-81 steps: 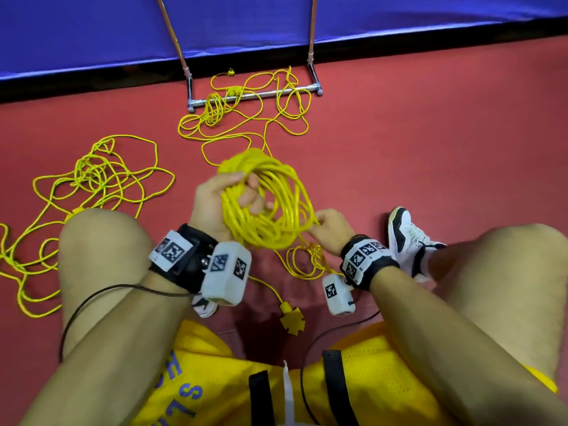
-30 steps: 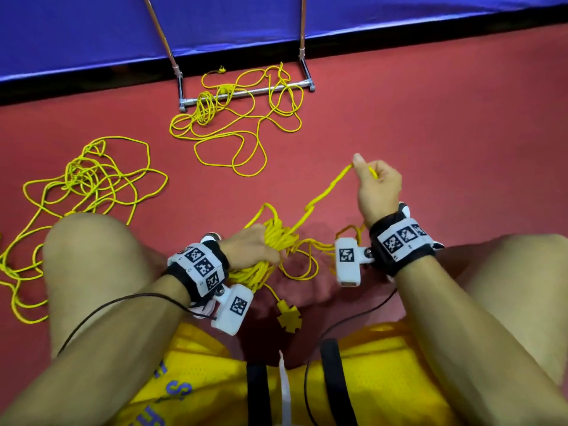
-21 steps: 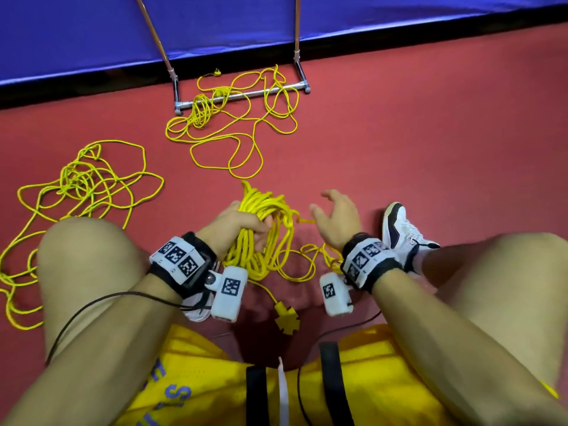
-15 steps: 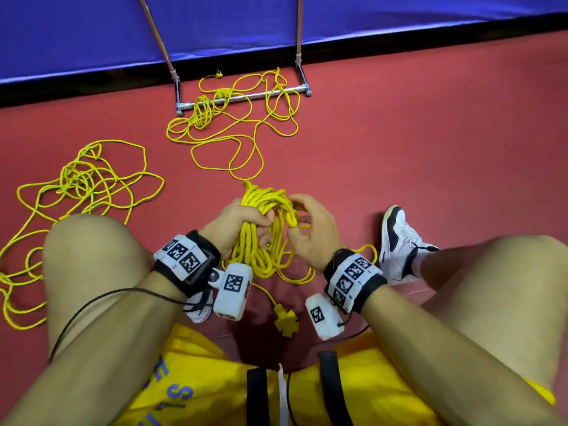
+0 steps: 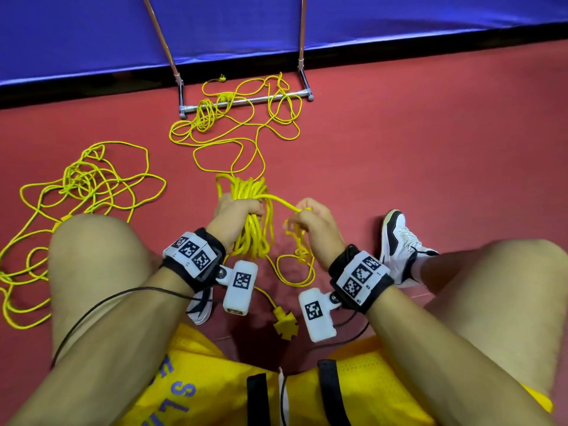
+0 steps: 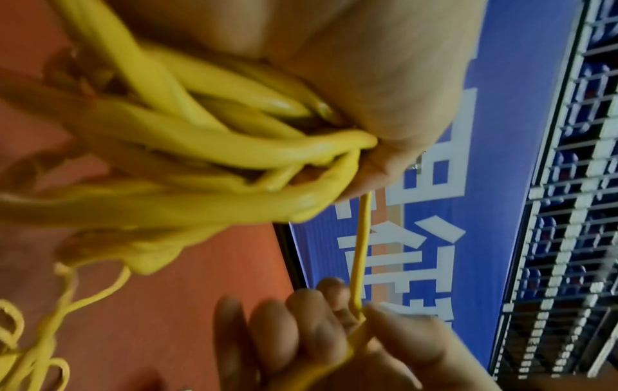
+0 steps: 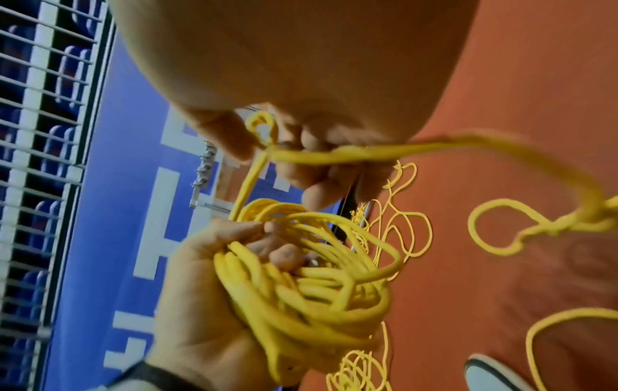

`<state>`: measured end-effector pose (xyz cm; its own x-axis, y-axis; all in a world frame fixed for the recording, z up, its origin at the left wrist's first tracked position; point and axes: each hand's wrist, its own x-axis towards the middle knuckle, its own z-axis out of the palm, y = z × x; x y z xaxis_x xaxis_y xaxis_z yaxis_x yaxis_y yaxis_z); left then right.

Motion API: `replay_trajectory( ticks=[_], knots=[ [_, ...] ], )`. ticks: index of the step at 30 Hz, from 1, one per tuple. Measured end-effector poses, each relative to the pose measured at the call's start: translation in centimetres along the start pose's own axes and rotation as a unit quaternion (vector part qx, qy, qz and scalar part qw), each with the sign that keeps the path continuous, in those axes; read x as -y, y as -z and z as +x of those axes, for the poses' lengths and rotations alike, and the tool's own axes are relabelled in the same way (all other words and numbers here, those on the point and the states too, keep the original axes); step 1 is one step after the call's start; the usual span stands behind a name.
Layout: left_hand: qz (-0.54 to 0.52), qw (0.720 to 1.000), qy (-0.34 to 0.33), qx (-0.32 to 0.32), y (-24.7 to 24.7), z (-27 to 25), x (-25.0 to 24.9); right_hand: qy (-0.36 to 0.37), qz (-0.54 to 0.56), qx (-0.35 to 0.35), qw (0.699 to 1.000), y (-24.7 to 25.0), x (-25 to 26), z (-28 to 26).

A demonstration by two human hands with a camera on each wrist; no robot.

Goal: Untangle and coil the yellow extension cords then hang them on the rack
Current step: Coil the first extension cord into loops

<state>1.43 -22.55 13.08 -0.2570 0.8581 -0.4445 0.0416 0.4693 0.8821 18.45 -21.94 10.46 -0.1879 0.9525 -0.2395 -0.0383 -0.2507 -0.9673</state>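
Coiled cord [image 5: 250,219] gripped by left fingers [image 5: 255,207]; right fingers [image 5: 302,212] pinch strand; 2 loose tangles nr rack [image 5: 246,101].

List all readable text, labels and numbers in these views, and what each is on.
"S": purple print on the yellow shorts; the letters beside it are folded and cut off, so they are unreadable.
Blue banner: large white characters, sideways and cropped, not readable.
Wrist bands: black-and-white square codes only; the tiny marks beside them are too small to read.
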Motion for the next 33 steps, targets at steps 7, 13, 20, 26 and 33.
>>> replay_trajectory(
  ticks=[7,13,20,26,33],
  knots=[
    [0.075,0.983,-0.043,-0.163,0.0,0.2,-1.1,0.056,-0.139,-0.101,0.984,1.3,-0.4,0.2],
    [0.119,0.986,-0.035,-0.112,1.0,0.9,-0.6,0.216,-0.199,-0.153,0.944,4.1,2.5,1.0],
    [-0.107,0.921,0.024,0.375,-0.9,-4.0,-1.2,0.247,-0.281,-0.245,0.895,6.7,3.4,3.0],
    [-0.398,0.797,0.022,0.454,1.6,-2.4,-2.8,0.062,-0.458,-0.055,0.885,7.1,-2.2,4.1],
    [-0.540,0.802,-0.046,0.250,3.0,-0.6,-4.3,-0.070,-0.379,0.115,0.916,4.2,-9.3,2.5]
  ],
)
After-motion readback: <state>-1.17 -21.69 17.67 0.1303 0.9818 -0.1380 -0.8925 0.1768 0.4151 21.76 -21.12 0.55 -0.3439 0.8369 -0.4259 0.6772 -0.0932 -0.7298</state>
